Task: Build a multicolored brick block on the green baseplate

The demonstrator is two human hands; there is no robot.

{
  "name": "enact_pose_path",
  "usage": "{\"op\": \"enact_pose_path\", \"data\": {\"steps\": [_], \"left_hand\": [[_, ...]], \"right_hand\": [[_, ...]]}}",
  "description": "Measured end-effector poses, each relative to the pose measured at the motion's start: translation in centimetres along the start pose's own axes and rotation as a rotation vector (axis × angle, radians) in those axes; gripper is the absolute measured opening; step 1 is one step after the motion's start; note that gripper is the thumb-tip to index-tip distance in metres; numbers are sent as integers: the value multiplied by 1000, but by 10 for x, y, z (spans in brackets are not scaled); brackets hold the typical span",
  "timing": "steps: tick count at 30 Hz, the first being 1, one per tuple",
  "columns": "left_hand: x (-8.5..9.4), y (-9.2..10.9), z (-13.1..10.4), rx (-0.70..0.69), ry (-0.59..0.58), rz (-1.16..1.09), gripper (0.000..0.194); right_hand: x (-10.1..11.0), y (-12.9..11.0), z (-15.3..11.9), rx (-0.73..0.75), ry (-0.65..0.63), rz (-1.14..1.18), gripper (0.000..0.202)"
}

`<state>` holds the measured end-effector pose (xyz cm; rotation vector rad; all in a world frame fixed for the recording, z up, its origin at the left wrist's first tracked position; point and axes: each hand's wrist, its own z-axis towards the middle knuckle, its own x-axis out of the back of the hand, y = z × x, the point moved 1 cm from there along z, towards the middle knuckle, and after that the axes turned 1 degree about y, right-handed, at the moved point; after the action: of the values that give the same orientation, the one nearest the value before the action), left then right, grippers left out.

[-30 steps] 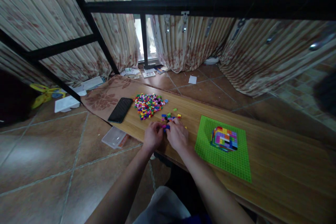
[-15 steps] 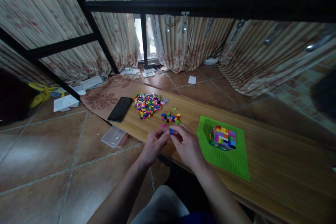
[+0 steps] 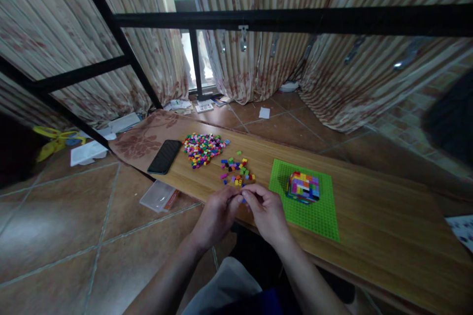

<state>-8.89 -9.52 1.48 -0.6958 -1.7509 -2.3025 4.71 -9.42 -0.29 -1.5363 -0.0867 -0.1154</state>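
Observation:
My left hand [image 3: 218, 210] and my right hand [image 3: 266, 211] meet at the fingertips over the near edge of the wooden table. Both are closed in a pinch around a small blue toy brick [image 3: 244, 201], mostly covered by the fingers. Just beyond them lies a loose group of small bricks [image 3: 236, 167] in several colours. To the right, a green baseplate [image 3: 318, 221] carries a block built of multicoloured bricks [image 3: 303, 188], standing apart from both hands.
A large heap of small bricks [image 3: 203, 147] lies farther left, beside a black phone [image 3: 164, 156]. A clear plastic box [image 3: 158, 196] is on the tiled floor below the table's edge. A brown patterned cloth [image 3: 138, 139] covers the table's left end. Black metal bars [image 3: 258, 19] cross ahead.
My fingertips have drawn closer together, and the blue brick is now more hidden. More loose bricks show in front of the hands. The view has shifted slightly.

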Motion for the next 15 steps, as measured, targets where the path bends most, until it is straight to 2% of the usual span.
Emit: {"op": "enact_pose_path", "data": {"steps": [4,6,8,10,15], "left_hand": [[-18,-1,-11,106,96,19,20],[-25,-7,-17,178,124,-16,23],[-26,-18,-19,254,154,-83,26],[-24,-32,-17,321,182,-95,27],[-15,-64,2,257,218,202,15]], "right_hand": [[-7,8,-3,-73,287,101,25],[-7,12,-2,-114,373,204,28],[-4,17,1,-119,377,264,29],[1,24,3,-111,331,217,29],[15,50,14,-19,294,-273,27]]}}
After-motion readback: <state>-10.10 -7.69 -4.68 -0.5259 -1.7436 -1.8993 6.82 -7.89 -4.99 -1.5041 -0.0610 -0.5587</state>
